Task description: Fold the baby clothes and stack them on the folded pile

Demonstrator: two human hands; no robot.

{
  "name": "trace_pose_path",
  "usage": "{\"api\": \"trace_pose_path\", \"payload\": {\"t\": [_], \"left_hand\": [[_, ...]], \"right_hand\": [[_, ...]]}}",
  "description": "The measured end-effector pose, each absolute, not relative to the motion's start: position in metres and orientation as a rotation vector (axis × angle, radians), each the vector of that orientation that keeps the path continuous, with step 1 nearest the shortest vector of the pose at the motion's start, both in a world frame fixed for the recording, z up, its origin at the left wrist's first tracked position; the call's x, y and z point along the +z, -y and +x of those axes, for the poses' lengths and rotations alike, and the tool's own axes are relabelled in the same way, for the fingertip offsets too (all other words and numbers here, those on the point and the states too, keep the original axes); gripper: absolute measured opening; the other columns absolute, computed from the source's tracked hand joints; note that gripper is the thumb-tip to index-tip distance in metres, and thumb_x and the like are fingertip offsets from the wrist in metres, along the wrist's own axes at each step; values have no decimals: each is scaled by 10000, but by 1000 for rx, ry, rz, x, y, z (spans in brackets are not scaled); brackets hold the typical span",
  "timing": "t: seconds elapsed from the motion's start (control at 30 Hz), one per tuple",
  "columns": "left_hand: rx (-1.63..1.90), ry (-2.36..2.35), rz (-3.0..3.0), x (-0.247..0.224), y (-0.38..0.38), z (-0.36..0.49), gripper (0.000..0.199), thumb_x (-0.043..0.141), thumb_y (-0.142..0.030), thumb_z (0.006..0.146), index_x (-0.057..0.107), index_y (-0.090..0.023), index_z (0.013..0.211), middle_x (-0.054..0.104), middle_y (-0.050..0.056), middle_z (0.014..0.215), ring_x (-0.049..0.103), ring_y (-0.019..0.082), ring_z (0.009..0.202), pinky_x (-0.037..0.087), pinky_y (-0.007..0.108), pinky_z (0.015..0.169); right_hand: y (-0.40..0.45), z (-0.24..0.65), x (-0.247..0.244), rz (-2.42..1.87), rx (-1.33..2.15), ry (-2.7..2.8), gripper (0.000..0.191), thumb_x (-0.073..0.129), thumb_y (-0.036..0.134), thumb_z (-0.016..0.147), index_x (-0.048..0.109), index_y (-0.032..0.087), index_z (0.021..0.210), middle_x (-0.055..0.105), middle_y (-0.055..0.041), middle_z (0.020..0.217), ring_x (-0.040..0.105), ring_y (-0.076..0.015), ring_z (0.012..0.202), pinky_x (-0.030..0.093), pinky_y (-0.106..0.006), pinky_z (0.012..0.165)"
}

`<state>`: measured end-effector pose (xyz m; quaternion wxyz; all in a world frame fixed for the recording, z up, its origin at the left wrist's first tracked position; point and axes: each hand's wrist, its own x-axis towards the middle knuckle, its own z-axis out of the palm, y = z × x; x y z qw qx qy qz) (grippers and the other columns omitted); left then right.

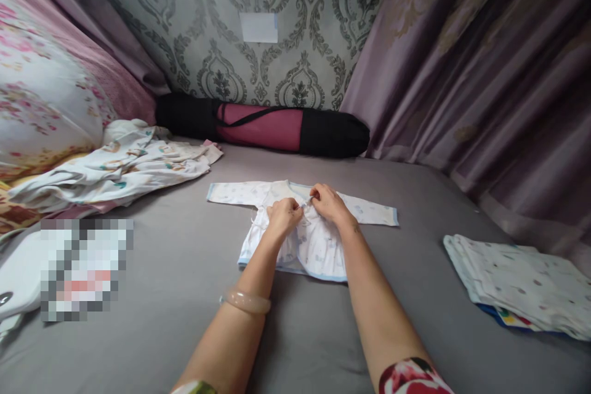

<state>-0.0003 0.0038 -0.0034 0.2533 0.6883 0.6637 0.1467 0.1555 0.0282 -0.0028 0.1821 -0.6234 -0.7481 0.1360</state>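
Observation:
A small white baby top [318,252] with light blue trim lies on the grey sheet [184,295], its long sleeves spread to both sides. My left hand [285,214] is closed at the middle of the chest, pinching the cloth or a thin tie there. Close beside it, my right hand [327,202] has its fingers pressed together on the upper front edge, just under the neckline. Both hands hide part of the front. A thin white tie shows at the left side of the top.
Folded patterned cloths [526,277] lie at the right. Crumpled white cloth [133,163] is at the upper left, above a white device [28,271]. A black and maroon rolled bag [263,127] lies along the wall, near purple curtains [443,61].

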Motion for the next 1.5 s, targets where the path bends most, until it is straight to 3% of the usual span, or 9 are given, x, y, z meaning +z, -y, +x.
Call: {"api": "trace_pose_path", "payload": {"t": [0.27,0.47,0.67,0.83,0.93,1.03,1.13,1.23,1.5], "left_hand": [[220,-1920,1987,-7,-4,1,264,495,-298,834,693,-214,989,690,120,1101,583,305,1099,416,370,861],[179,-1901,2003,-9,-6,0,271,520,-252,794,660,-202,1020,666,129,1119,586,299,1095,418,375,857],[177,-1847,2005,-7,-5,-3,267,508,-205,767,647,-205,995,661,117,1123,585,297,1098,412,393,872],[178,-1828,2014,-7,-4,-4,265,514,-213,769,644,-200,999,657,126,1133,579,304,1115,409,404,885],[174,-1831,1998,-3,-3,-4,257,524,-208,760,655,-197,981,657,133,1145,575,307,1130,406,407,896],[165,-1825,1970,1,-1,-4,255,530,-189,744,672,-204,954,666,128,1141,574,311,1139,406,412,903],[165,-1821,1969,3,-1,-5,251,533,-189,745,681,-202,948,673,131,1138,580,311,1138,409,415,909],[166,-1811,1973,2,-2,-6,252,540,-190,744,683,-201,951,677,132,1141,582,309,1143,407,419,924],[261,-1755,1880,23,-1,-23,235,559,-266,804,676,-219,1002,708,88,1113,621,272,1088,403,417,959]], "right_hand": [[-22,137,-16,-1878,229,2036,200,479,158,885,572,192,1059,626,-76,1093,560,-190,1011,405,-268,823],[-13,122,-26,-2032,-9,1976,267,403,209,940,603,146,1105,594,-150,1225,495,-263,1164,335,-372,990],[-14,121,-43,-2108,78,2006,599,249,378,1003,334,2,1461,273,-198,1560,201,-301,1442,102,-444,1157],[-15,126,-41,-2056,162,2071,610,202,425,1004,322,88,1498,254,-127,1582,143,-304,1464,58,-481,1168],[-15,130,-36,-1990,238,2103,591,201,404,1003,298,121,1512,243,-102,1588,150,-259,1470,78,-460,1174],[-16,131,-36,-2039,189,1973,602,197,363,1001,252,50,1513,189,-155,1596,171,-227,1467,130,-391,1170],[-17,126,-42,-2131,109,1907,636,221,386,996,289,-19,1482,219,-205,1575,164,-277,1464,87,-414,1174],[-18,122,-45,-2157,96,1950,657,227,423,994,307,-15,1478,254,-198,1565,159,-298,1461,49,-447,1175],[-17,126,-15,-2134,376,2065,646,217,386,989,217,13,1516,144,-175,1600,90,-275,1480,62,-450,1181]]}}
